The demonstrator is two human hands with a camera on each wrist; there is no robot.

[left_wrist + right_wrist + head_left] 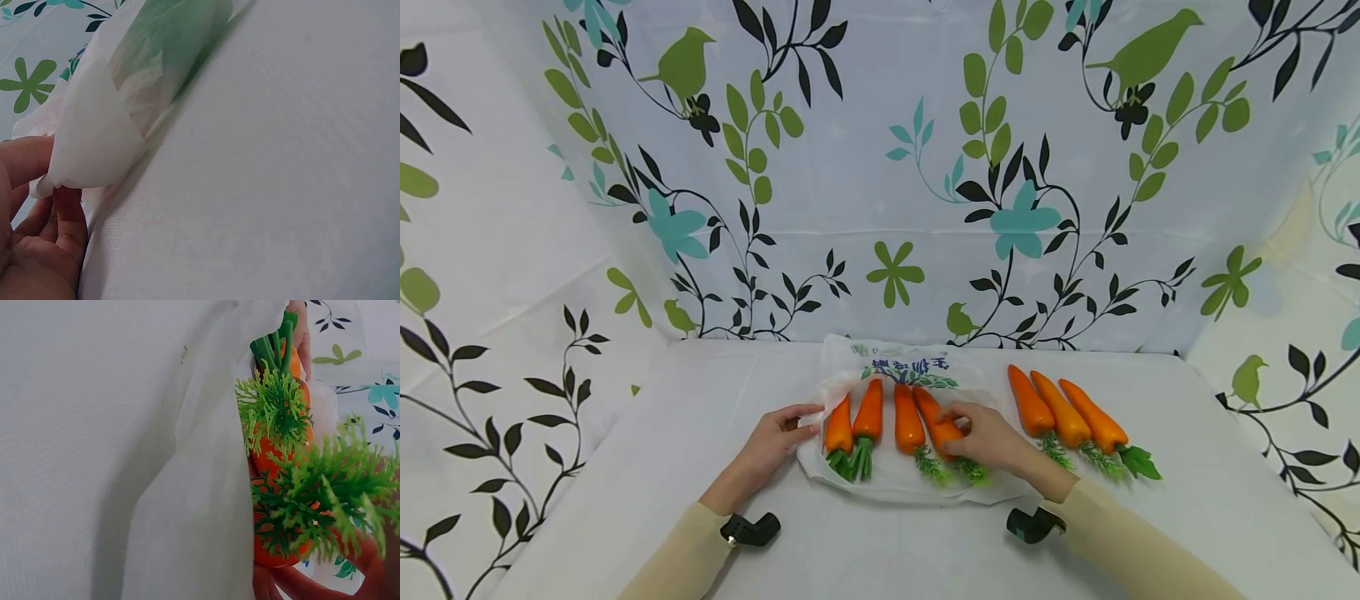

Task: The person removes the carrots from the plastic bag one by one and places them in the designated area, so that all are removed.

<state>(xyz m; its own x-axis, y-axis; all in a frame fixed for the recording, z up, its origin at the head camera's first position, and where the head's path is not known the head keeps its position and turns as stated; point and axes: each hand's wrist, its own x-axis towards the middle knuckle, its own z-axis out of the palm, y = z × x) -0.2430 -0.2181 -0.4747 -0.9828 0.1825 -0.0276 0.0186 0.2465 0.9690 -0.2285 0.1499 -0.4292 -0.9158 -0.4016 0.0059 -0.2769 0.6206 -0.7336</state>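
A white plastic bag with blue and green print lies on the table, with several orange toy carrots on it. My left hand is at the bag's left edge; in the left wrist view, its thumb and fingers pinch the thin plastic. On the bag's right side my right hand grips the rightmost carrot by its upper part. That carrot's feathery green top hangs toward the camera in the right wrist view. Beside it lies another carrot; two more with green stalks lie nearer my left hand.
To the right of the bag, three more carrots with leafy tops lie side by side on the white table. A patterned cloth with leaves and birds hangs behind the table's far edge.
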